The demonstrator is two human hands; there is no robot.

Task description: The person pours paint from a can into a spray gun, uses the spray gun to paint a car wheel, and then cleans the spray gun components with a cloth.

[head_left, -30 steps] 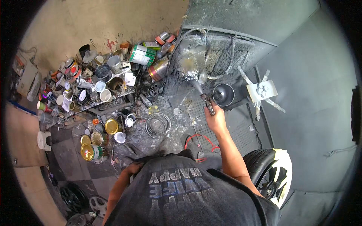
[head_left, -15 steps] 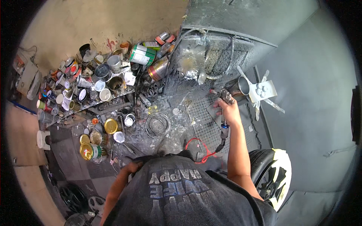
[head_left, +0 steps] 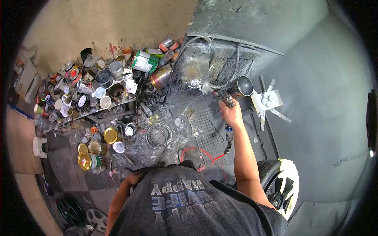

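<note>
My right hand is wrapped round a metal spray gun, its grey cup tilted to the right. From the grip's lower end runs a red air hose. Just right of the cup, a shallow white box holds several round, pale grey pieces. The box sits on a stand with arms wrapped in pale tape. Down at my left side, my left hand rests against my dark shirt, its fingers mostly hidden.
Paint cans and cups crowd a low bench at the left. Opened tins and a wire coil lie on the floor. A tyre with a masked wheel stands near my right elbow. Grey walls close off the right.
My right hand has carried the spray gun slightly farther from me, so its cup now sits higher beside the white box. The whole view has shifted a little. My left hand stays by my side.
</note>
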